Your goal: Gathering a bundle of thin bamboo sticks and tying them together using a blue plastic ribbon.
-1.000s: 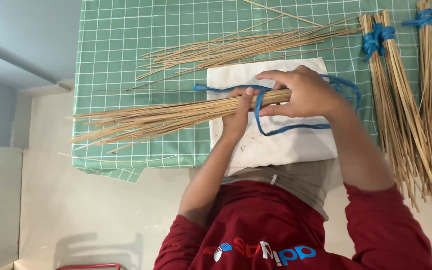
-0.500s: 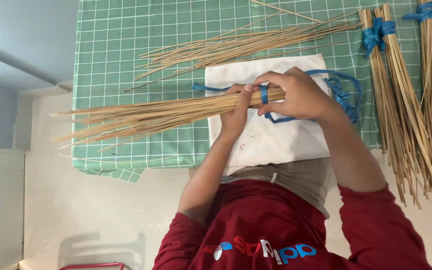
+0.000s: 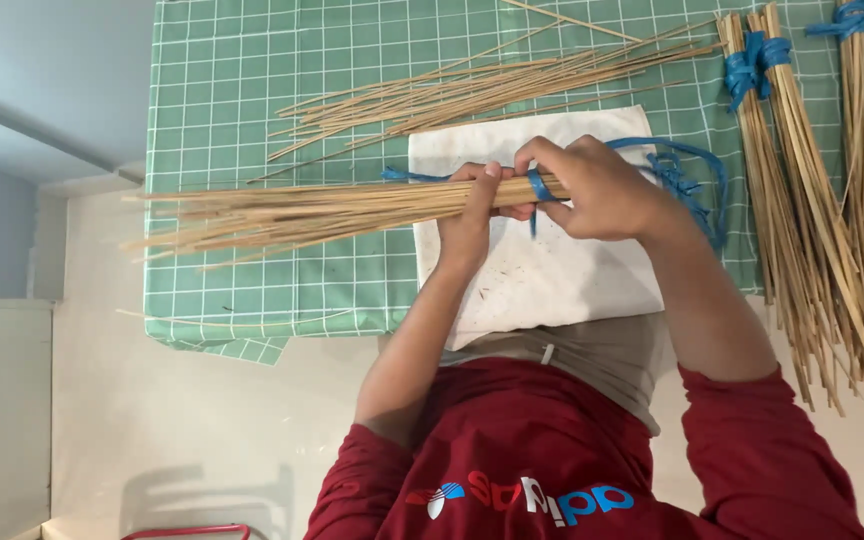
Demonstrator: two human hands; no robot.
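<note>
Bundle of thin sticks [image 3: 332, 212] held level over white cloth [image 3: 542, 290] — left hand [image 3: 474, 215] grip clamped round it, right hand [image 3: 597, 190] grip pinching blue cord [image 3: 540, 186] tight, keeping sticks gathered.

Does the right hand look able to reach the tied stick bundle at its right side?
Probably yes: the tied bundle lies near the right hand, with only the loose blue strip between, though that hand grips the strip around the held bundle.
</note>
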